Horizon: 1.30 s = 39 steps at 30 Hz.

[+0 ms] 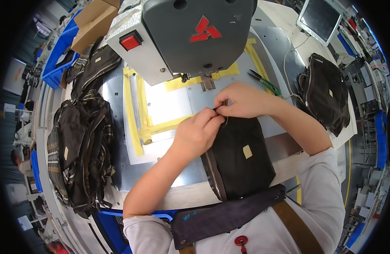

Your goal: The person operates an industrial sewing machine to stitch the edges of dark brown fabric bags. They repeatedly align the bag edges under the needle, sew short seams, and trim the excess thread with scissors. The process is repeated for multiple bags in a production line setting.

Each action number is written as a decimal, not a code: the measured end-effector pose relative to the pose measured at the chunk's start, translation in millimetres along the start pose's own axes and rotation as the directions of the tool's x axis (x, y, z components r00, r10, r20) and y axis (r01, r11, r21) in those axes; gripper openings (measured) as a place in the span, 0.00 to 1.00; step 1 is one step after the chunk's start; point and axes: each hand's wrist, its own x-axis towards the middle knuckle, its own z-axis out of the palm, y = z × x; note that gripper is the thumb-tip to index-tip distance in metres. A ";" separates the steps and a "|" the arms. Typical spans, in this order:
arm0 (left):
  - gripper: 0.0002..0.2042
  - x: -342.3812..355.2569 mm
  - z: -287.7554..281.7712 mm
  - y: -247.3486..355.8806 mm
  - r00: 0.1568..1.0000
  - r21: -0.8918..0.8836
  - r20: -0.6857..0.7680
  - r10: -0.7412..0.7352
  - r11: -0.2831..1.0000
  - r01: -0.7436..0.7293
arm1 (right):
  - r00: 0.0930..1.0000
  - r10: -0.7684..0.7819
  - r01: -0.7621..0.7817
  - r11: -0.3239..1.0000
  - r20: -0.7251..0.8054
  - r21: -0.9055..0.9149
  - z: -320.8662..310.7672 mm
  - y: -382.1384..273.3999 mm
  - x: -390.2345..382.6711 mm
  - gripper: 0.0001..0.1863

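Observation:
A black fabric bag piece [241,173] lies at the table's front edge, close to my body. A zipper runs down its left side and a small cream tag [247,151] sits on its face. My left hand [198,132] pinches the far left corner, fingers pressed together. Right beside it, the fingers of my right hand [244,101] are closed on the same corner. A bit of thread seems to show between them. Just beyond both hands is the grey sewing machine head [195,38], its needle area above a metal plate [165,99] edged with yellow tape.
Dark bag pieces [78,148] are heaped on the left, with another stack [326,93] on the right. Green-handled scissors [269,84] lie right of the machine. A blue bin [55,76], a cardboard box [95,27] and a screen [320,21] stand further back.

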 end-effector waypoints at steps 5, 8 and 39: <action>0.09 -4.1 -3.0 -4.3 0.982 -0.028 -0.007 -0.188 0.982 0.188 | 0.945 -0.128 0.128 0.992 -0.302 -0.018 27.6 2.2 3.2 0.08; 0.12 -1.9 -5.7 -1.5 0.936 -0.139 -0.092 -0.340 0.935 0.326 | 0.699 -0.457 0.392 0.888 -0.550 -0.240 47.2 6.6 -3.3 0.04; 0.15 -5.2 -0.8 -1.7 0.936 -0.205 0.020 -0.352 0.915 0.348 | 0.747 -0.410 0.292 0.910 -0.524 -0.296 44.2 -0.9 -13.6 0.04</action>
